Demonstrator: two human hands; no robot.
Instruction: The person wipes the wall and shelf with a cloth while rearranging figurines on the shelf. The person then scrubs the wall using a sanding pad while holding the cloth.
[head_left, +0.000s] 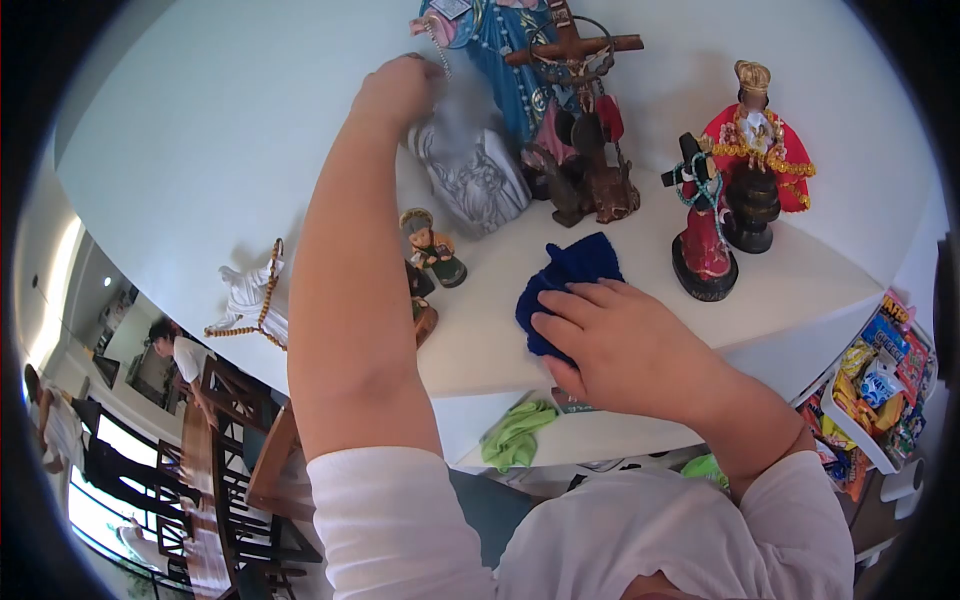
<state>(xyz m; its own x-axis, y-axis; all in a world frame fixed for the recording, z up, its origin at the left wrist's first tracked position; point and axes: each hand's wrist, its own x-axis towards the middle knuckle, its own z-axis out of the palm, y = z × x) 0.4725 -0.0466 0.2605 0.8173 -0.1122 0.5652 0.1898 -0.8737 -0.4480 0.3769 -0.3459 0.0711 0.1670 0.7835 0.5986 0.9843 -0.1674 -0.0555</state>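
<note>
My left hand (400, 88) reaches to the back of the white shelf (470, 350), its fingers curled at the top of a silver-grey bust (472, 180). The bust leans to one side, and its upper part is blurred. My right hand (625, 340) presses a dark blue cloth (572, 270) onto the shelf top. Behind the bust stands a large blue-robed statue (500, 70) with beads. A wooden crucifix (572, 50) rises beside it, above dark brown figures (605, 180). Near my left forearm is a small green-robed figurine (434, 250).
A red-robed figure with a cross (706, 245) and a crowned red-caped statue (757, 150) stand at right. A white figure with a wooden rosary (250, 300) is at left. Below are a green cloth (518, 435) and a snack bin (868, 400). People stand near a table (200, 470).
</note>
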